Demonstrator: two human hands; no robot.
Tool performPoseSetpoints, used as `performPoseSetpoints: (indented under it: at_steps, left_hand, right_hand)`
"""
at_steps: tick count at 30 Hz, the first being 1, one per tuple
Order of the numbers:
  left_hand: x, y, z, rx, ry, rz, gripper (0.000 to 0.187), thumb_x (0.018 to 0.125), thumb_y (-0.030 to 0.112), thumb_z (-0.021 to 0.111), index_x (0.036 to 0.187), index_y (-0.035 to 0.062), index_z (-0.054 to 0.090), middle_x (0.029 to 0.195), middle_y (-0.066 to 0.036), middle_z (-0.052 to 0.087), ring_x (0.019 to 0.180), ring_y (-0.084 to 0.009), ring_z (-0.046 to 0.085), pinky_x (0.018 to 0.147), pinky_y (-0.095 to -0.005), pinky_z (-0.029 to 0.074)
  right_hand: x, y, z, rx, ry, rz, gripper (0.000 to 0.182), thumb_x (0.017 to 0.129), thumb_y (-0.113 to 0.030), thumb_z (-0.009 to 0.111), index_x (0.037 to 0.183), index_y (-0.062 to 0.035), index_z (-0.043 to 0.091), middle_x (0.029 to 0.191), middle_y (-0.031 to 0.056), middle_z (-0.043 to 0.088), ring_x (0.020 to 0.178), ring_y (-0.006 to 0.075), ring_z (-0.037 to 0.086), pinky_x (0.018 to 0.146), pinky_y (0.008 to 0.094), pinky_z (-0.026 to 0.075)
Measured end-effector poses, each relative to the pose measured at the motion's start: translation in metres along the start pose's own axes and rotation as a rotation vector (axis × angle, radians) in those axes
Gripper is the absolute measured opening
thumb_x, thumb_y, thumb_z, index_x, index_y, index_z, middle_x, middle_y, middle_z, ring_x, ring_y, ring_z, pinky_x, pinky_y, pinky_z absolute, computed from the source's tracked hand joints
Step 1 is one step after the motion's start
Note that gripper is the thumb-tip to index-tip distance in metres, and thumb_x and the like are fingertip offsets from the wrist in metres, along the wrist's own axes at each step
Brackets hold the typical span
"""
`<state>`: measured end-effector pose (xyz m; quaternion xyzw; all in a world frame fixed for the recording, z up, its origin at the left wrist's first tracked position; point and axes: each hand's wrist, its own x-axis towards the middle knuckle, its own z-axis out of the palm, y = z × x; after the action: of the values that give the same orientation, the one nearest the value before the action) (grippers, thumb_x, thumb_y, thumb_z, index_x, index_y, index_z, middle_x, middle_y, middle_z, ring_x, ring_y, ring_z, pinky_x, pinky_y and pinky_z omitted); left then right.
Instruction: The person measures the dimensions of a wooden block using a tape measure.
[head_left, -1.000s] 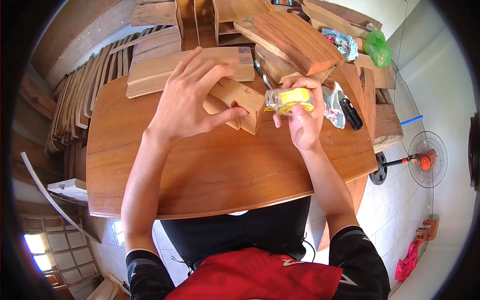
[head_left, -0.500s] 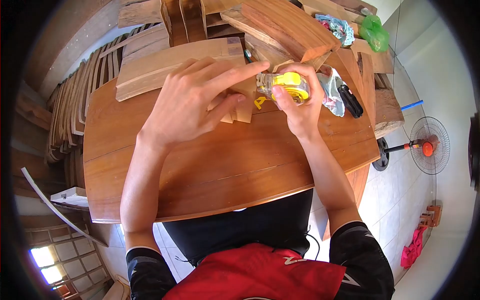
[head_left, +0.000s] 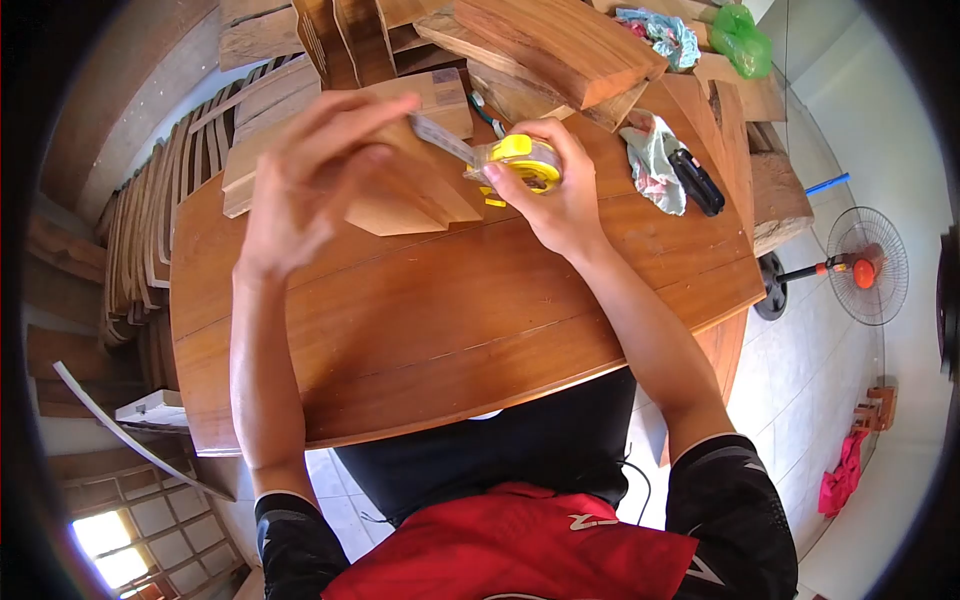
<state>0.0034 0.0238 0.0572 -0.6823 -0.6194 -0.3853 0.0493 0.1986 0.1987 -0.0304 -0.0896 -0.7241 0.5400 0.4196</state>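
My right hand grips a clear and yellow tape measure above the table. A short length of its blade sticks out to the upper left. The blade's free end meets the fingertips of my left hand, which is smeared by motion; its thumb sits lower, and the exact hold on the tip is partly hidden. Below and behind the left hand lie light wooden pieces on the brown wooden table. A small yellow piece shows just under the tape measure.
Thick planks are piled at the back. Right of the tape measure lie a crumpled cloth and a black tool. A green plastic bag is at the back right. Curved boards lean at left; a fan stands at right.
The blade now extends from the tape measure. My left hand has moved left, and my right hand has shifted left with the tape measure. More of the light wooden pieces shows.
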Motion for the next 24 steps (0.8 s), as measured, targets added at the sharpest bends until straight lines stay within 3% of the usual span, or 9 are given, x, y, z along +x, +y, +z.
performPoseSetpoints:
  at_steps: [4, 8, 12, 16, 21, 22, 24]
  left_hand:
    - [-0.013, -0.037, -0.024, -0.199, 0.128, -0.208, 0.042, 0.099, 0.006, 0.068, 0.141, 0.0108, 0.067, 0.132, -0.008, 0.069, 0.118, -0.0181, 0.064, 0.108, -0.0339, 0.048]
    - [-0.024, -0.077, -0.033, -0.325, 0.228, -0.294, 0.043, 0.102, 0.009, 0.067, 0.144, 0.0034, 0.063, 0.143, -0.009, 0.065, 0.132, -0.0196, 0.058, 0.116, -0.0356, 0.040]
    - [-0.027, -0.089, -0.032, -0.402, 0.320, -0.303, 0.044, 0.101, 0.012, 0.068, 0.144, 0.0049, 0.063, 0.146, -0.010, 0.063, 0.137, -0.0196, 0.055, 0.120, -0.0355, 0.036]
    - [-0.028, -0.094, -0.032, -0.433, 0.339, -0.336, 0.043, 0.101, 0.013, 0.067, 0.144, 0.0060, 0.064, 0.147, -0.010, 0.063, 0.139, -0.0185, 0.053, 0.121, -0.0347, 0.033]
    - [-0.026, -0.088, -0.032, -0.398, 0.291, -0.305, 0.045, 0.101, 0.016, 0.069, 0.144, 0.0065, 0.064, 0.146, -0.008, 0.064, 0.135, -0.0173, 0.056, 0.117, -0.0332, 0.039]
    - [-0.026, -0.084, -0.032, -0.417, 0.252, -0.357, 0.047, 0.102, 0.014, 0.063, 0.148, 0.0046, 0.060, 0.151, -0.012, 0.059, 0.143, -0.0200, 0.049, 0.123, -0.0354, 0.028]
    - [-0.031, -0.105, -0.033, -0.436, 0.296, -0.319, 0.045, 0.102, 0.015, 0.064, 0.147, 0.0050, 0.061, 0.151, -0.011, 0.059, 0.143, -0.0195, 0.049, 0.122, -0.0344, 0.029]
  right_hand:
    - [0.003, 0.015, 0.003, -0.038, -0.035, 0.016, 0.040, 0.089, -0.022, 0.085, 0.114, -0.0027, 0.060, 0.096, 0.0082, 0.074, 0.087, 0.0125, 0.070, 0.076, 0.0289, 0.055]
    - [0.002, 0.016, 0.005, -0.097, -0.049, 0.092, 0.041, 0.088, -0.030, 0.085, 0.111, -0.0025, 0.064, 0.095, 0.0093, 0.075, 0.085, 0.0154, 0.071, 0.077, 0.0310, 0.056]
    - [0.004, 0.019, 0.000, -0.183, -0.145, 0.119, 0.040, 0.093, -0.026, 0.082, 0.118, -0.0027, 0.062, 0.099, 0.0043, 0.072, 0.087, 0.0087, 0.069, 0.071, 0.0250, 0.055]
    - [0.005, 0.011, 0.001, -0.043, -0.160, 0.333, 0.040, 0.092, -0.032, 0.083, 0.113, -0.0023, 0.066, 0.093, 0.0077, 0.075, 0.080, 0.0105, 0.069, 0.069, 0.0266, 0.055]
    - [-0.001, 0.012, 0.006, -0.074, -0.164, 0.161, 0.037, 0.093, -0.030, 0.082, 0.112, -0.0025, 0.068, 0.095, 0.0068, 0.074, 0.082, 0.0096, 0.069, 0.067, 0.0262, 0.055]
    - [-0.001, 0.012, 0.007, -0.062, -0.174, 0.132, 0.036, 0.093, -0.030, 0.082, 0.112, -0.0024, 0.068, 0.095, 0.0065, 0.074, 0.082, 0.0095, 0.069, 0.066, 0.0261, 0.055]
    - [-0.001, 0.007, 0.007, -0.042, -0.201, 0.163, 0.035, 0.094, -0.029, 0.081, 0.113, -0.0027, 0.069, 0.095, 0.0058, 0.074, 0.082, 0.0098, 0.069, 0.067, 0.0260, 0.055]
